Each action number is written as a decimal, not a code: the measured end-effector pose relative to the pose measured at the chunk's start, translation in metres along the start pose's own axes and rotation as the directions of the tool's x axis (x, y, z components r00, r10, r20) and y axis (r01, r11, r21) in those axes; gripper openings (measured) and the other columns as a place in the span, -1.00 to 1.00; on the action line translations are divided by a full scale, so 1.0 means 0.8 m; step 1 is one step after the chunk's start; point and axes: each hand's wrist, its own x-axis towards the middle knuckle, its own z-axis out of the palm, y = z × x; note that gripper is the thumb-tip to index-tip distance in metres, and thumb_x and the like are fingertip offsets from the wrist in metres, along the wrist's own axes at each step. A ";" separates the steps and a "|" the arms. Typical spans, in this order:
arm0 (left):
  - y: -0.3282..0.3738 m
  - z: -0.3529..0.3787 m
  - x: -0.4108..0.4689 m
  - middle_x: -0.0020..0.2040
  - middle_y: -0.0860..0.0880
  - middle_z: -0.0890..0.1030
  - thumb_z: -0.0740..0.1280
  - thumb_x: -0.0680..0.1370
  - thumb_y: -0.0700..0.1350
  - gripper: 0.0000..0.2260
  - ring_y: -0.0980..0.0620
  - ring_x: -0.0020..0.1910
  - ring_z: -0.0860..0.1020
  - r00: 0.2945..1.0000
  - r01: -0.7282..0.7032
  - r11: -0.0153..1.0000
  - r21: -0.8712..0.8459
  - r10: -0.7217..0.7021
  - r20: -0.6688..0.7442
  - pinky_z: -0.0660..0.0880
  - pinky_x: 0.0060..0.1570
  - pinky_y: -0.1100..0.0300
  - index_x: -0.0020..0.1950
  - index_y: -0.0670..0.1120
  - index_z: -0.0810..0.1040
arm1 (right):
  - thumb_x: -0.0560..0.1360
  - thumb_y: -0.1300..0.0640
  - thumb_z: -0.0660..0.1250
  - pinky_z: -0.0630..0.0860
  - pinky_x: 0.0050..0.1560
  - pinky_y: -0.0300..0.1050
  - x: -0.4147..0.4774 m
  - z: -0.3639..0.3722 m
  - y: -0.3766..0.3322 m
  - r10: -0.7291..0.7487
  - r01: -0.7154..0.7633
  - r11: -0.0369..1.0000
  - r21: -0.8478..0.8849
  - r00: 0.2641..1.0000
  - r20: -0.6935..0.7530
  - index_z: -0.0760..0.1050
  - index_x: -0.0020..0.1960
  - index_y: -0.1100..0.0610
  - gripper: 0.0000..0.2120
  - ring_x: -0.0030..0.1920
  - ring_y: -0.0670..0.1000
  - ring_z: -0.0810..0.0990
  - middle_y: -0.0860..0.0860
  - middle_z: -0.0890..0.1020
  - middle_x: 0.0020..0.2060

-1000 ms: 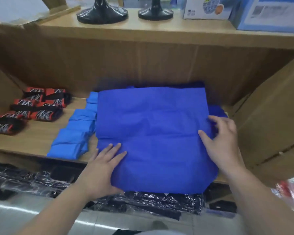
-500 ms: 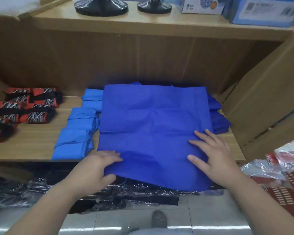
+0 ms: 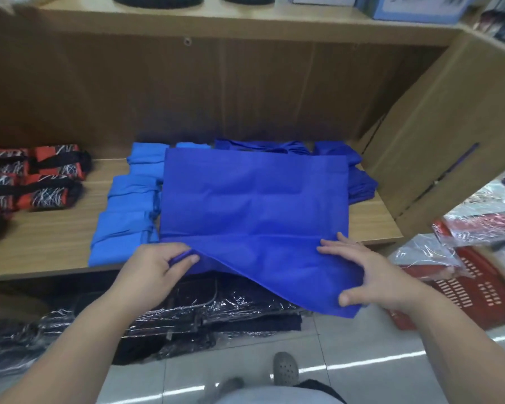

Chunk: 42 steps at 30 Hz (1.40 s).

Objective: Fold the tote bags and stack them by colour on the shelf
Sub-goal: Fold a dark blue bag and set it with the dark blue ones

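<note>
- Pinching the near left corner of the dark blue tote bag (image 3: 254, 205), the left hand (image 3: 155, 269) has its fingers curled tight on the cloth, thumb against forefinger.
- The right hand (image 3: 370, 272) clasps the near right corner, its fingers bent over the top and its thumb pressed down by the near edge. How much cloth sits under the palm cannot be told.
- The bag lies flat on the shelf (image 3: 41, 243), with its near part hanging off the front edge between the two hands.
- What matters for the fold: the bag stretches away from both grips toward the far wall, and its near edge runs left to right from one hand to the other. Each hand is at its own corner, neither one closer.
- Likely next, both corners travel far together, laying the near edge over the far part.
- Lighter blue folded bags (image 3: 126, 217) touch its left side, and a dark blue pile (image 3: 362, 185) sits at its far right.
- Red and black bags (image 3: 41, 182) lie well apart, far left.
</note>
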 end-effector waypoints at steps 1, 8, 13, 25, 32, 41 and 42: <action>0.003 0.001 0.002 -0.33 0.12 0.55 0.21 0.52 0.25 -0.71 0.11 -0.32 0.50 0.999 -0.035 0.999 0.031 0.036 -0.008 0.44 -0.27 0.16 -0.19 0.09 0.54 | 0.03 -0.56 0.49 -0.05 0.62 0.05 0.001 0.001 -0.003 0.018 -0.015 0.994 -0.108 0.999 0.028 0.26 0.42 -0.39 0.01 0.56 -0.32 -0.12 -0.37 0.17 0.52; 0.018 0.010 0.013 -0.07 -0.11 0.73 0.28 0.58 -0.11 -0.75 -0.08 -0.04 0.67 0.826 -0.226 0.880 0.417 0.400 -0.398 0.52 -0.06 0.02 0.00 -0.21 0.71 | 0.05 -0.65 0.37 -0.22 0.61 0.10 0.010 0.020 -0.025 -0.162 0.123 0.901 -0.415 0.985 -0.060 -0.04 0.54 -0.39 0.18 0.60 -0.18 -0.26 -0.27 -0.05 0.60; 0.000 0.038 0.015 -0.02 -0.11 0.73 0.16 0.70 -0.04 -0.62 -0.14 0.01 0.71 0.820 -0.292 0.849 0.441 0.459 -0.341 0.56 -0.11 -0.03 0.02 -0.21 0.72 | 0.19 -0.57 0.32 -0.09 0.59 0.14 0.021 0.054 -0.033 -0.224 0.181 0.772 -0.610 0.975 0.005 0.18 0.57 -0.23 0.02 0.60 -0.07 0.07 -0.18 0.17 0.59; -0.019 0.043 0.019 0.43 0.05 0.51 0.40 0.50 0.01 -0.55 -0.02 0.38 0.52 0.953 -0.294 0.856 0.425 0.231 0.193 0.45 0.31 -0.18 0.40 0.08 0.54 | 0.31 -0.67 -0.07 -0.17 0.61 0.14 0.082 0.001 0.010 -0.055 0.072 0.870 -0.488 0.997 0.049 0.00 0.62 -0.23 -0.02 0.60 -0.19 -0.19 -0.36 -0.06 0.57; 0.011 0.048 0.034 0.30 0.08 0.63 0.06 0.59 0.23 -0.56 -0.03 0.24 0.62 0.973 -0.212 0.809 0.549 0.123 0.195 0.52 0.14 -0.15 0.19 0.18 0.68 | 0.06 -0.79 -0.03 -0.22 0.60 0.10 0.085 -0.007 0.001 -0.105 0.107 0.813 -0.572 0.994 0.037 0.14 0.60 -0.18 0.23 0.62 -0.07 -0.18 -0.23 -0.05 0.61; 0.031 0.040 0.057 -0.14 0.00 0.67 -0.11 0.52 0.32 -0.38 -0.12 -0.03 0.59 0.991 -0.012 0.900 0.435 -0.048 0.126 0.52 -0.16 0.03 0.01 0.02 0.65 | 0.45 -0.02 0.53 0.42 0.43 0.07 0.046 0.005 0.047 -0.233 0.156 0.938 -0.310 0.945 -0.230 0.67 0.20 -0.03 -0.67 0.41 -0.16 0.46 -0.11 0.60 0.31; 0.031 0.038 0.060 -0.20 0.01 0.63 -0.11 0.50 0.35 -0.39 -0.11 -0.07 0.58 0.989 0.008 0.904 0.427 -0.069 0.127 0.50 -0.19 0.04 -0.04 0.03 0.62 | 0.49 0.06 0.52 0.41 0.45 -0.03 0.044 0.002 0.049 -0.177 0.128 0.970 -0.206 0.953 -0.244 0.68 0.19 -0.02 -0.73 0.38 -0.25 0.46 -0.14 0.62 0.27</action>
